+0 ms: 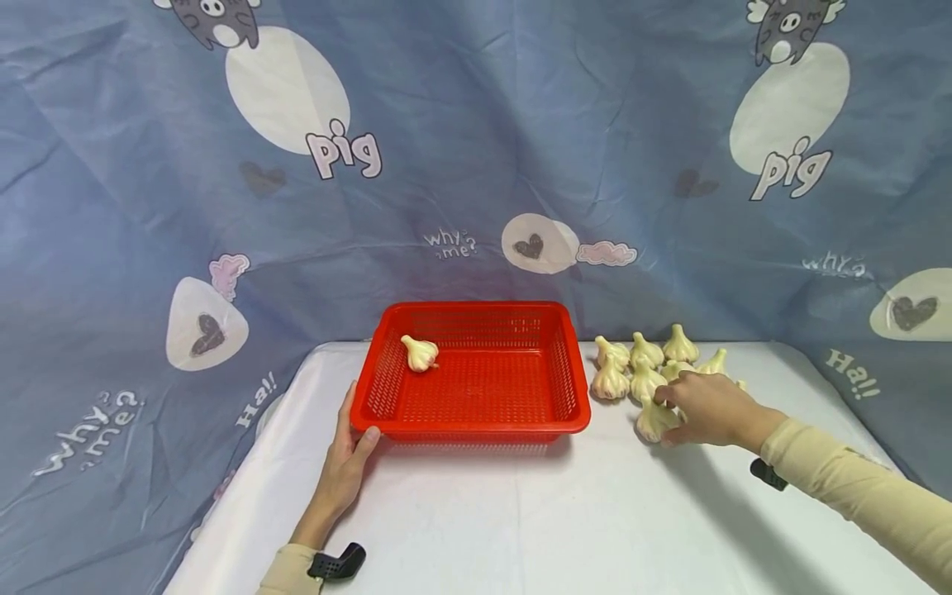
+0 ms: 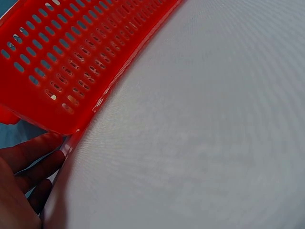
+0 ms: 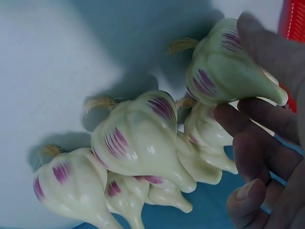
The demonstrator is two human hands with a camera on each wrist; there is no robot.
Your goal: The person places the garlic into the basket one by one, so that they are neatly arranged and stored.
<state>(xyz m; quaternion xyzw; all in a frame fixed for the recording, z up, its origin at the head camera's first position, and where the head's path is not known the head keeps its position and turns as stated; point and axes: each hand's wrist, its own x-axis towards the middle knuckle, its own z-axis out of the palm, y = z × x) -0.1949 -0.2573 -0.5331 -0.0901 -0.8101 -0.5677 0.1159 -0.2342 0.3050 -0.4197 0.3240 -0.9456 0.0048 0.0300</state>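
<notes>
At the front left corner of a red plastic basket, my left hand grips the rim, thumb in front and fingers along the left side. In the left wrist view its fingers touch the basket's lower corner. My right hand pinches a garlic bulb between thumb and fingers, at the front of a group of similar bulbs. The held bulb is pale with purple streaks and a tuft of straw-like roots. One garlic bulb lies inside the basket, towards its left.
Several more garlic bulbs stand close together right of the basket, partly hidden behind my right hand. A white cloth covers the table. Behind it hangs a blue printed curtain.
</notes>
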